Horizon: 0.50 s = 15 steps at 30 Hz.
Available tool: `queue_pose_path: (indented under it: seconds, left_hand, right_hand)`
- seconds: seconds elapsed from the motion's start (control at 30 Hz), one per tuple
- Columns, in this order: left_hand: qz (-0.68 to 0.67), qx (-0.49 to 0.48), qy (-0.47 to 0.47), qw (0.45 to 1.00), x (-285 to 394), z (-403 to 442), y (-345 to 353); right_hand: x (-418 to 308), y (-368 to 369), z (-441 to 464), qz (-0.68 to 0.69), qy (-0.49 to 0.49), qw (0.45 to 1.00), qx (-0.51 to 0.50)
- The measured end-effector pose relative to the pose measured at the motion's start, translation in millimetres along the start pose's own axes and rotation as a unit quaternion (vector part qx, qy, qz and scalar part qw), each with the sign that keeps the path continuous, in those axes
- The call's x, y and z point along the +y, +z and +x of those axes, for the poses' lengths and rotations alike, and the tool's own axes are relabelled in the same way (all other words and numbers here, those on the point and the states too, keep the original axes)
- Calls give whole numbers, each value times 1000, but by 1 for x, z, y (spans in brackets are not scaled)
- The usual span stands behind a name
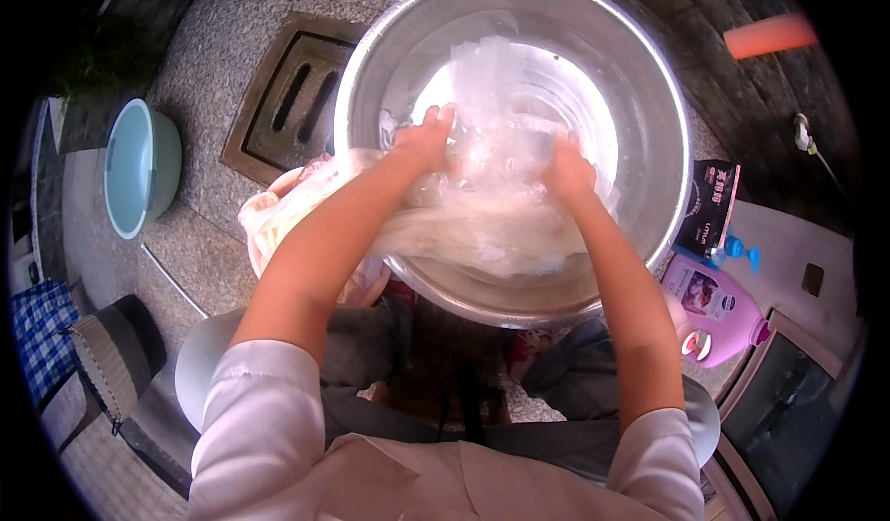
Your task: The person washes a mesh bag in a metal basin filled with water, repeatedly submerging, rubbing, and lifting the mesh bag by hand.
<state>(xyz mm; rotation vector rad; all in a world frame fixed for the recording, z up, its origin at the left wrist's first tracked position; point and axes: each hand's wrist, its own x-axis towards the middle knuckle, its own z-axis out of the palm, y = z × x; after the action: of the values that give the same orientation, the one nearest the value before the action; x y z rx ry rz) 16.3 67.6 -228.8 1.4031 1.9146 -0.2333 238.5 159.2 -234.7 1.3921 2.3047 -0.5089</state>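
A large metal basin [360,85] holds water and a pale, sheer cloth [491,234], soaked and bunched up. Part of the cloth hangs over the basin's left rim onto a pink tub [252,252], which is mostly hidden by my left forearm. My left hand [428,141] grips the wet cloth on its left side, fingers curled. On the right side of the basin, my right hand [567,171] is closed on the same cloth, its fingertips partly hidden in the water and fabric. Between both hands the water looks churned and bubbly.
A light-blue basin [144,169] stands at the left, near a drain grate [297,95]. Right of the metal basin are a black packet [706,206], a purple detergent bottle [714,308] and a blue pump top [742,252]. An orange-red pipe [769,36] lies farther back.
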Motion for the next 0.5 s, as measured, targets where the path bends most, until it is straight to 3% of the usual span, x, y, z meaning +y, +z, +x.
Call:
queue_pose_path:
  seconds: [0.07,0.13,0.27,0.43,0.5]
  left_hand:
    - [26,-35,-2,999,-3,3,13]
    - [76,-82,-13,994,-2,-4,26]
    - [142,-97,24,985,1,-15,3]
    - [136,76,59,986,9,-25,-31]
    - [144,90,57,984,13,-30,-48]
  right_hand:
    - [7,15,-3,24,15,999,28]
    - [10,39,-9,-93,-72,993,-21]
    - [17,19,-8,-75,-61,995,0]
    - [7,-62,-22,-54,5,997,61]
    - [12,-79,-29,-37,9,994,102]
